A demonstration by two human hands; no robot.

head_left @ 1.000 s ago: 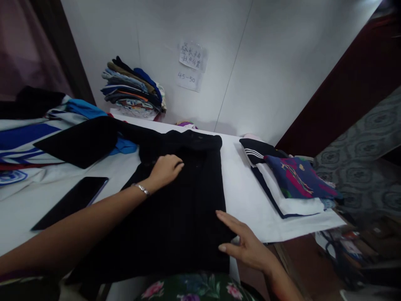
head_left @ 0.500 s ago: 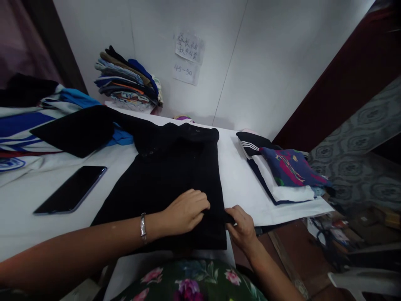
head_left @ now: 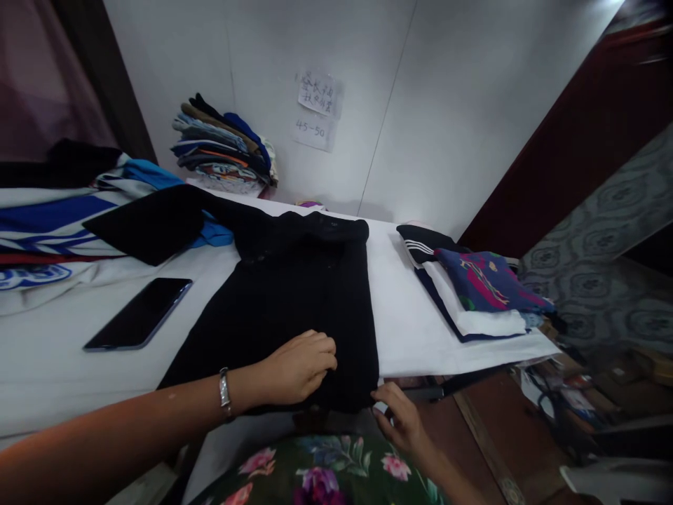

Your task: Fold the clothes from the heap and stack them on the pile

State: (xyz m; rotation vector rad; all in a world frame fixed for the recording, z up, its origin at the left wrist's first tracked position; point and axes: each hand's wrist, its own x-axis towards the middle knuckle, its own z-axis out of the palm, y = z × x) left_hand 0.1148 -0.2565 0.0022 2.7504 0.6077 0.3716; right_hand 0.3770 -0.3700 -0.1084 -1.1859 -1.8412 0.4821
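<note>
A black long-sleeved top (head_left: 294,294) lies on the white-covered table, its right side folded in to a straight edge and one sleeve stretched out to the left. My left hand (head_left: 302,366), with a silver bracelet at the wrist, rests on the lower part of the top. Its fingers are curled closed against the cloth. At the lower right corner of the top is my right hand (head_left: 398,414). Its fingertips touch the hem corner, while the thumb stands apart from them with a gap between.
A phone (head_left: 139,313) lies left of the top. Beyond it are loose blue, white and black clothes (head_left: 57,210). A stack of folded clothes (head_left: 223,144) stands at the back left; more folded clothes (head_left: 488,284) lie on the right. Handwritten papers (head_left: 317,112) hang on the wall.
My right hand has slid down the right edge to the hem corner and its grip has loosened. My left hand has shifted slightly left and down. The view has moved a little.
</note>
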